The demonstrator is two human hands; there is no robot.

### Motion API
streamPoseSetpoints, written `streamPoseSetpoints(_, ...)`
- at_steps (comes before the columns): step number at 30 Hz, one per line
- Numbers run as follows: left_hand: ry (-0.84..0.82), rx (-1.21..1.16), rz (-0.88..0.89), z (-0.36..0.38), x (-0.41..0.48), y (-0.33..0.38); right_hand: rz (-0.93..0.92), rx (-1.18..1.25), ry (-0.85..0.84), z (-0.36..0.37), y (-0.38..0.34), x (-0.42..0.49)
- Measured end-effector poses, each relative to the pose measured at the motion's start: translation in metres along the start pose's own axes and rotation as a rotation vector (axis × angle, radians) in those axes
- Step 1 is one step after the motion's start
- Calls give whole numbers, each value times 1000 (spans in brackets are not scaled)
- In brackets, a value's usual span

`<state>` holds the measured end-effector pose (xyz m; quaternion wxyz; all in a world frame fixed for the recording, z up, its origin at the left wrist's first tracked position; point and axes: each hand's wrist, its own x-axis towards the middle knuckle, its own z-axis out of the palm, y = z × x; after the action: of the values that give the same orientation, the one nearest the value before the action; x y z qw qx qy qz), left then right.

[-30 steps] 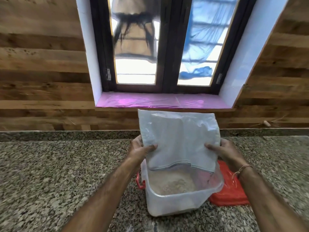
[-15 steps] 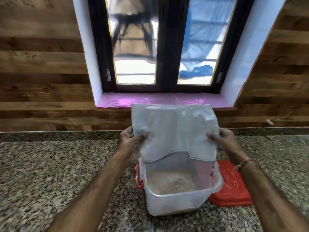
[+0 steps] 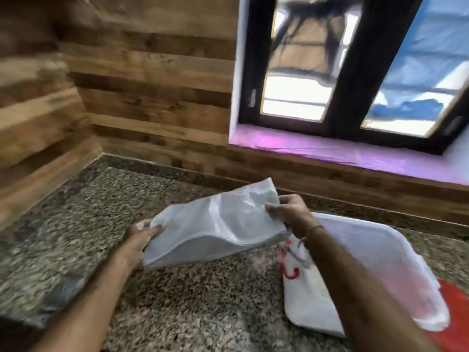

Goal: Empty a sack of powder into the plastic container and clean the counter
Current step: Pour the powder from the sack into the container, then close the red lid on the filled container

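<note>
The white translucent sack [image 3: 215, 224] hangs flat and limp above the granite counter [image 3: 76, 224], left of the container. My left hand [image 3: 142, 237] grips its lower left corner and my right hand [image 3: 289, 209] pinches its upper right edge. The clear plastic container [image 3: 375, 262] stands on the counter at the right, partly behind my right forearm, with a red latch [image 3: 289, 270] on its near side. Motion blur hides the powder inside.
A red lid [image 3: 456, 313] lies under the container's right side. Wood-panelled walls meet in a corner at the far left. A window with a pink-covered sill [image 3: 330, 151] is behind the counter. A dark blurred shape [image 3: 50, 301] sits at the counter's left front edge.
The sack has swung from upright over the container to the left, now lying nearly flat above the counter. Both hands moved left with it, and the view has turned left.
</note>
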<state>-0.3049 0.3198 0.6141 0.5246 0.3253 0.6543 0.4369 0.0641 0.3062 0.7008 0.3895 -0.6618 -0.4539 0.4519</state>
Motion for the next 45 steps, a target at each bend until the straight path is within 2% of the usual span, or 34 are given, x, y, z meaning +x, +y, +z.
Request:
streamPoseSetpoints(4,158,92,-139,-49,18,-71,106,-302,83,78,54,15)
streamPoseSetpoints(8,255,229,-113,-54,0,-111,194,-502,122,102,117,0)
streamPoseSetpoints(11,242,352,-67,-52,-3,-132,229,-577,125,100,146,-12)
streamPoseSetpoints(15,208,507,-62,-48,2,-143,189,-638,166,99,155,-17)
streamPoseSetpoints(20,208,729,33,-16,1,-105,36,-582,161,99,129,-22)
streamPoseSetpoints(25,125,711,373,60,-33,-24,-260,-273,192,79,59,-34)
streamPoseSetpoints(31,69,695,706,183,-110,49,-553,-34,275,-31,2,-66)
streamPoseSetpoints(35,-10,717,807,282,-174,50,-543,-65,395,-153,38,-84)
streamPoseSetpoints(38,-102,766,854,363,-213,31,-413,-132,522,-246,92,-84)
streamPoseSetpoints(41,-244,837,821,439,-250,5,-177,-264,624,-324,169,-83)
streamPoseSetpoints(45,-444,997,772,516,-290,-30,214,-430,562,-394,273,-94)
